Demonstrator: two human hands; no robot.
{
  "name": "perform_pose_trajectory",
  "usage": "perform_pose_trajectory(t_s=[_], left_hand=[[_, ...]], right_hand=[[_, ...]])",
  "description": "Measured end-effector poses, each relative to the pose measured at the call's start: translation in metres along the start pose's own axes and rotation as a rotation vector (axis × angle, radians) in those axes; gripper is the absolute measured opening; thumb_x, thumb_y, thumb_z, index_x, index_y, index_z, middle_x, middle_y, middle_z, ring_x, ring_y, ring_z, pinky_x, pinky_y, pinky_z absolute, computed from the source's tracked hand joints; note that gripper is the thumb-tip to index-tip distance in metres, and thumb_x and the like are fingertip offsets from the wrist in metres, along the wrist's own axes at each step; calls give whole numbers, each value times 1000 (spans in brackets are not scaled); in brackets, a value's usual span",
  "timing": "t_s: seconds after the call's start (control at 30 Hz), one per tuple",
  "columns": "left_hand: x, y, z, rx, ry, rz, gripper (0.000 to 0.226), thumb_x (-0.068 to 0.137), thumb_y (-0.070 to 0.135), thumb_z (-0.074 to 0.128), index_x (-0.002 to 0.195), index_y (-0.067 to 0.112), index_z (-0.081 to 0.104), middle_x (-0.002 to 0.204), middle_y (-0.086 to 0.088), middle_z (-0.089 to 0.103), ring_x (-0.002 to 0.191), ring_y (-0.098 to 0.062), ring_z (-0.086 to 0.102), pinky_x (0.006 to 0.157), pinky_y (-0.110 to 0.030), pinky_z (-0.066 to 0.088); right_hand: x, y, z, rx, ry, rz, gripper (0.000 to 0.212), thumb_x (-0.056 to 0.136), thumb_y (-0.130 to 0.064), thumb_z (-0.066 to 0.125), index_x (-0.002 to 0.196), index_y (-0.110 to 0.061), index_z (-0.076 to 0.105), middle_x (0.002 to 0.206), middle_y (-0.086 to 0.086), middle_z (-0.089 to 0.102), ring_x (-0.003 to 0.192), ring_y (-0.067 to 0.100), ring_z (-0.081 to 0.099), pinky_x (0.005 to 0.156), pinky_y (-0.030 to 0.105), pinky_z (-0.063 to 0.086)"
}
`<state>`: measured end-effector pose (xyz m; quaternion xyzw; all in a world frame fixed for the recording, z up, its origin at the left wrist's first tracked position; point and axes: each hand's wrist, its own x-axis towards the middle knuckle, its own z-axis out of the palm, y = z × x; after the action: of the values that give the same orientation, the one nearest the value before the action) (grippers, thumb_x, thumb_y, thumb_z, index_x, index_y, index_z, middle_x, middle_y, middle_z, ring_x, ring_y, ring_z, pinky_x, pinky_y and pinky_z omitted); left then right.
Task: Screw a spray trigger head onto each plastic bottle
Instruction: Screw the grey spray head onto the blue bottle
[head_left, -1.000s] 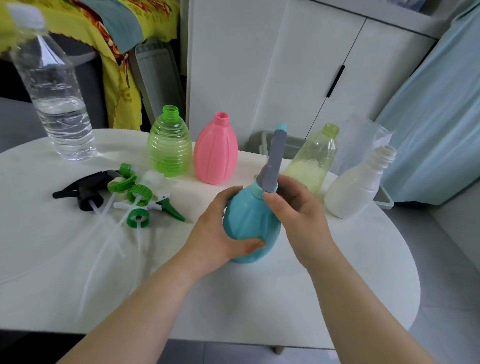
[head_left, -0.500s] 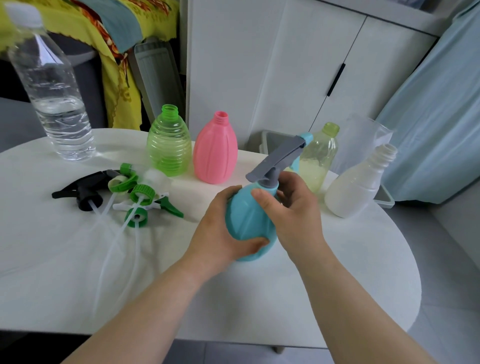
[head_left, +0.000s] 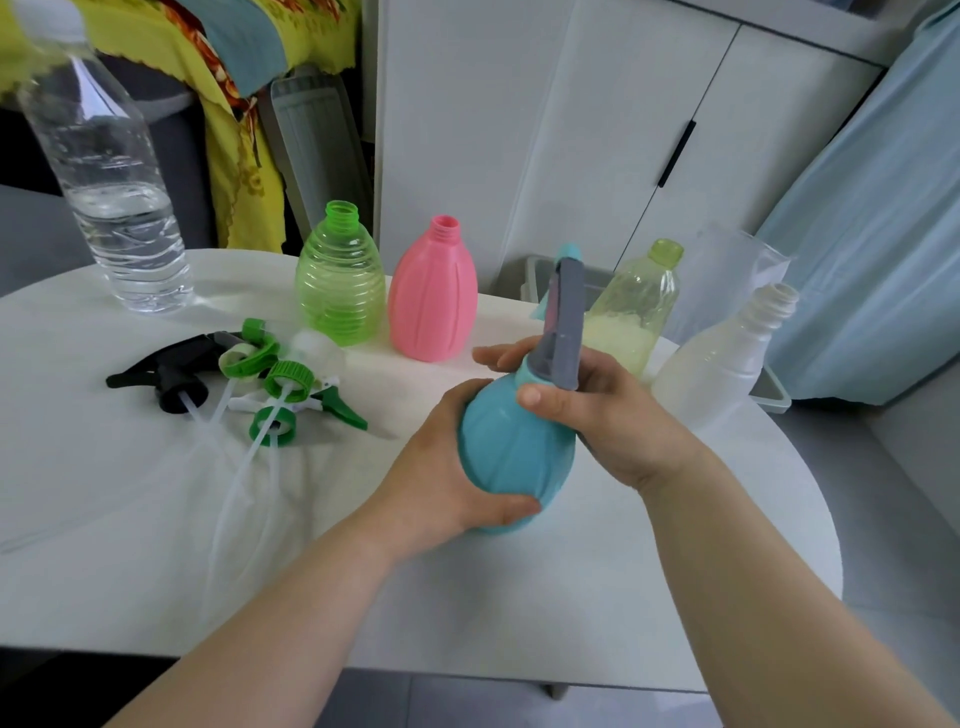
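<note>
Bottles: one teal bottle (head_left: 514, 457) is gripped; four other bottles (head_left: 434, 296) are stood beyond the fingers (head_left: 498, 356).
Loose heads: one black head (head_left: 171, 371) and three green collars (head_left: 288, 376) are seen left of the fingers.
Axis: neck up, tilted away; trigger head (head_left: 563, 322) is pointed away.
Fingers: left hand (head_left: 441, 467) is curled round the body, right hand (head_left: 613, 421) round the collar.

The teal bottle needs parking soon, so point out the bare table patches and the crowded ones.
Bare: the table between the right forearm and the right rim, and the strip between both forearms. Crowded: the left, with loose trigger heads and their dip tubes trailing nearward; the back, lined with the green bottle, pink bottle, yellow-green bottle and white bottle.
</note>
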<state>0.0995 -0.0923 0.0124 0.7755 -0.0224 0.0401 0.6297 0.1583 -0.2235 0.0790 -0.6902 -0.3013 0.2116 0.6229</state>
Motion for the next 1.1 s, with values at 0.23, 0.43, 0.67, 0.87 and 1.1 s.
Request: perform_pose_trajectory(t_s=[0.23,0.43,0.67,0.87,1.1], left_hand=[[-1,-2,8,49,92,32,81,40,30,83,95,55,28,103,31,43,96,16,44,70,-8,40],[0,-4,7,28,62,32,81,39,34,78,98,57,26,105,33,40,92,31,37,66,5,36],[0,-7,12,40,124,37,90,38,31,83,94,66,21,105,39,37,97,14,46,69,-4,39],[0,-9,17,80,180,49,90,43,27,85,99,55,20,101,34,38,96,0,46,72,-7,36],[-5,-6,13,156,131,93,97,49,31,84,128,33,28,122,18,36,115,-2,39,95,-18,33]], right_hand=[[-6,16,22,-111,354,-167,14,69,-22,67,76,-31,59,79,-22,69,84,-1,62,79,16,51],[5,-4,10,-184,122,-41,11,66,-18,67,69,-26,60,78,-9,65,78,3,61,76,19,51],[6,8,21,-93,303,-109,9,67,-11,59,60,-17,56,62,-12,69,73,2,66,70,15,52],[7,10,36,-196,567,-120,28,72,-8,61,55,-29,53,70,-8,69,70,3,61,69,17,51],[-13,20,48,-338,753,-101,29,71,-28,68,79,-44,45,88,-23,54,89,3,54,75,9,40]])
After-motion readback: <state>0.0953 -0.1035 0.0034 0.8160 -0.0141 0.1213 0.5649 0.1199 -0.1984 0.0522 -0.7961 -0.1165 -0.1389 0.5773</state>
